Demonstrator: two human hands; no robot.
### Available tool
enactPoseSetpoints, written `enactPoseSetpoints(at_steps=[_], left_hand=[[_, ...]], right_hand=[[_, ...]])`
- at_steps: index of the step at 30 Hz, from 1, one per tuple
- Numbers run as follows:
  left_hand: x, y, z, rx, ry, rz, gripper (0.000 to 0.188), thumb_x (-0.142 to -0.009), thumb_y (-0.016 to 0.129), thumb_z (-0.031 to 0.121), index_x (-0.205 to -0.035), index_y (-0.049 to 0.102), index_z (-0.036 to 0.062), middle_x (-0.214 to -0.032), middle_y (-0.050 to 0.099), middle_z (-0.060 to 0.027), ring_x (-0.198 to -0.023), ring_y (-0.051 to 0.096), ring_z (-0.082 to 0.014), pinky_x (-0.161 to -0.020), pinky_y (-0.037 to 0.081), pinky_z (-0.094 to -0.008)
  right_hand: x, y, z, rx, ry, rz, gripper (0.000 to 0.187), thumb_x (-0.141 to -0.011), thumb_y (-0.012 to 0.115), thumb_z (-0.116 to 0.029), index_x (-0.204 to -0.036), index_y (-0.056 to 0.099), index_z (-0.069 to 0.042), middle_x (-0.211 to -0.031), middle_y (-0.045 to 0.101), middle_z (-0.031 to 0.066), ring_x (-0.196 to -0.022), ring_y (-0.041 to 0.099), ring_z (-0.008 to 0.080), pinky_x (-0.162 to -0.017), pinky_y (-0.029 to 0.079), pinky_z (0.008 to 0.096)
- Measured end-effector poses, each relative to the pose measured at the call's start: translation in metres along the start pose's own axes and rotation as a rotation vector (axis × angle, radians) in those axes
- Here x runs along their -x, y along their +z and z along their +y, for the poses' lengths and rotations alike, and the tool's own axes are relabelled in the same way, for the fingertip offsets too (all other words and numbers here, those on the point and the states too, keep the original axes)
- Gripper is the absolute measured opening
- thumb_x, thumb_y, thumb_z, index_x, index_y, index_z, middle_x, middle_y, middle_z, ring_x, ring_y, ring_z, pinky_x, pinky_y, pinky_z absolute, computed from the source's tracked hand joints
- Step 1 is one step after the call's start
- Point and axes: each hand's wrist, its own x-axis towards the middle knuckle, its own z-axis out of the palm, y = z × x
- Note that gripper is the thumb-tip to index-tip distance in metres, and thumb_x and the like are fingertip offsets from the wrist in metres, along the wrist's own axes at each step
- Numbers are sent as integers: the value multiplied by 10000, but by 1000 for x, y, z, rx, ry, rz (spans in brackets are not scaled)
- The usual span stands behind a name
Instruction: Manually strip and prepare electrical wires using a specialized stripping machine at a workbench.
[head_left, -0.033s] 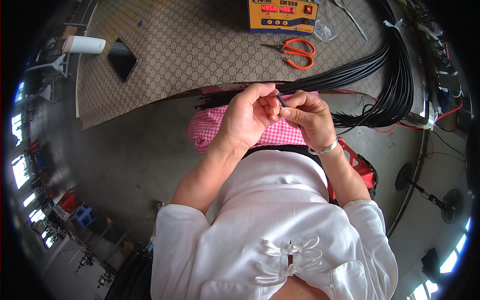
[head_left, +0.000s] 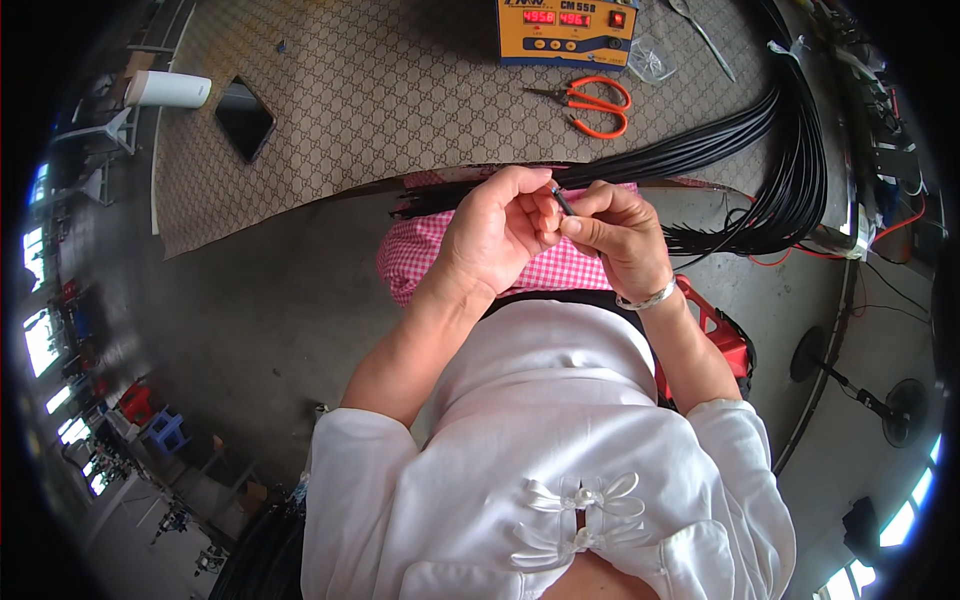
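Note:
Between my two hands is the end of a thin black cable. My right hand pinches it between thumb and fingers. The fingers of my left hand are curled, with thumb and fingertips closed about the cable's tip, where a small pale bit shows. What exactly those fingertips grip is too small to make out. Both hands are above my lap, by the table's near edge. Beyond them a thick bundle of black cables runs along the edge and loops round at the right.
On the patterned tabletop lie orange-handled scissors, a yellow-and-blue control box, a clear plastic bag, tweezers, a phone and a white tumbler. Pink checked cloth covers my lap. A red stool stands right.
The cable's end has turned very slightly in my fingers, and its pale tip shows more. Both hands stay in place.

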Motion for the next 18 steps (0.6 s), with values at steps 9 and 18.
enactPoseSetpoints(at_steps=[9,18], left_hand=[[1,2,3,21,-27,-70,208,-852,525,222,-813,589,28,-671,588,-59,-580,525,-146,-561,413,-267],[-8,4,1,19,-9,-166,199,-860,521,204,-855,588,17,-698,595,-71,-606,543,-154,-579,421,-271]], right_hand=[[-2,-4,-7,-16,-7,-2,76,-731,653,26,-737,592,-19,-724,547,6,-609,498,74,-547,409,206],[-7,-9,-17,72,-49,9,68,-724,662,20,-754,607,-6,-719,520,-1,-632,499,72,-563,412,204]])
